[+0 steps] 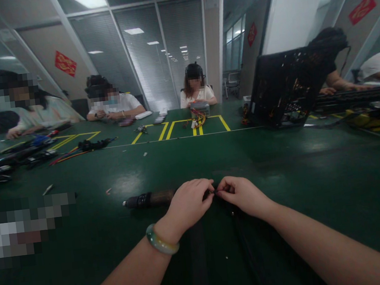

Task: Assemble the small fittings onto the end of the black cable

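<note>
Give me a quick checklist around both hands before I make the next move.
1. Left hand and right hand both in view: ok.
2. Fingertips together at the small dark piece: ok.
3. Firm grip on it: cannot tell, fingers cover most of it.
4. Dark cylindrical tool free of the left hand: cannot tell, one end is hidden.
5. Left wrist bare: not ok, bangle on.

Both forearms reach forward and inward; left hand (191, 201) and right hand (242, 196) are near together, fingers bent and pinching
</note>
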Demonstrator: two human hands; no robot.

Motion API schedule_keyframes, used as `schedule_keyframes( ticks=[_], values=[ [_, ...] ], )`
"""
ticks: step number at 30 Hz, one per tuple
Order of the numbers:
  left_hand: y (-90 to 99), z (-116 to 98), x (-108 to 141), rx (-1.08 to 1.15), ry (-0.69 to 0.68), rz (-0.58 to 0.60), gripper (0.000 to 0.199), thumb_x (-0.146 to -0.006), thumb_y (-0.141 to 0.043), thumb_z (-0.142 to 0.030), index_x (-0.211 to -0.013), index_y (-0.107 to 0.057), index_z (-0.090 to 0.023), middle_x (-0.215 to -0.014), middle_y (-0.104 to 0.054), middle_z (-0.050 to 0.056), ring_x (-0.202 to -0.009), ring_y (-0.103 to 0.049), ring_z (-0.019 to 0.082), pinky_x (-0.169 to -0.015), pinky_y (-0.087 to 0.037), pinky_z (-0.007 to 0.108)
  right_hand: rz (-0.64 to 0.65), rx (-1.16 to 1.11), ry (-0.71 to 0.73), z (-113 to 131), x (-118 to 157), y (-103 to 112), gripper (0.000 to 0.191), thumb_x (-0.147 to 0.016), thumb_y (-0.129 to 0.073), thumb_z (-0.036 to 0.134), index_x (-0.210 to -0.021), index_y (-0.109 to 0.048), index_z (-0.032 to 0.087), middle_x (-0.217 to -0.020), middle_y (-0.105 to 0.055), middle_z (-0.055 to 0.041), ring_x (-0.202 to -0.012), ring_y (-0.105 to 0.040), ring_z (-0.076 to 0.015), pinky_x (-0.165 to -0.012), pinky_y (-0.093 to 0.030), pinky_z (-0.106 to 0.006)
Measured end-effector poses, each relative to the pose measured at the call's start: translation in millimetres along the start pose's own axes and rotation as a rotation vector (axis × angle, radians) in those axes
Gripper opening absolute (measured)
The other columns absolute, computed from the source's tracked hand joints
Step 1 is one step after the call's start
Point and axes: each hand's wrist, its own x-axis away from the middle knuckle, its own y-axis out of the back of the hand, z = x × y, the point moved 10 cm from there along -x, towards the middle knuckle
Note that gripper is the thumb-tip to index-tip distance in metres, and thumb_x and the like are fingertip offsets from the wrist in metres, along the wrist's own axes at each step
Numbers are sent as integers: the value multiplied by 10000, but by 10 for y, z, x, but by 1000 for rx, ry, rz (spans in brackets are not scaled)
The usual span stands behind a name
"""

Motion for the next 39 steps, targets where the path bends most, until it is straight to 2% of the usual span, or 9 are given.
schedule_keyframes(
  ticks=[11, 17, 32, 39],
  values=[
    [33, -11, 18, 3, 6, -24, 208, -819, -580, -185, -1023, -558, -221, -1140, -624, 30, -1040, -590, 210, -922, -467, 388, -12, -15, -11, 14, 3, 17, 93, -855, -595, 266, -866, -657, 197, -797, -676, 9, -689, -607, -136, -580, -423, -223],
    [-6, 13, 8, -16, 7, -4, 117, -854, -555, -199, -966, -578, -222, -1158, -627, 21, -1036, -591, 207, -917, -465, 395, -17, -13, -9, -11, -10, 10, 94, -853, -601, 279, -860, -656, 203, -787, -676, 15, -688, -606, -135, -582, -423, -222],
    [8, -29, -3, -14, -10, -7, 61, -864, -567, -210, -918, -592, -218, -1077, -650, 8, -988, -601, 195, -893, -465, 385, 1, -18, -8, 17, -6, -3, 97, -852, -606, 285, -867, -656, 204, -806, -682, 12, -708, -615, -140, -591, -422, -221],
    [14, -27, -11, -4, -1, -4, 87, -848, -591, -179, -919, -598, -228, -1106, -646, -9, -1000, -598, 188, -900, -469, 377, -4, 16, -27, 20, -7, -2, 112, -853, -602, 286, -874, -659, 193, -802, -686, 0, -691, -613, -143, -570, -405, -220]
  ],
)
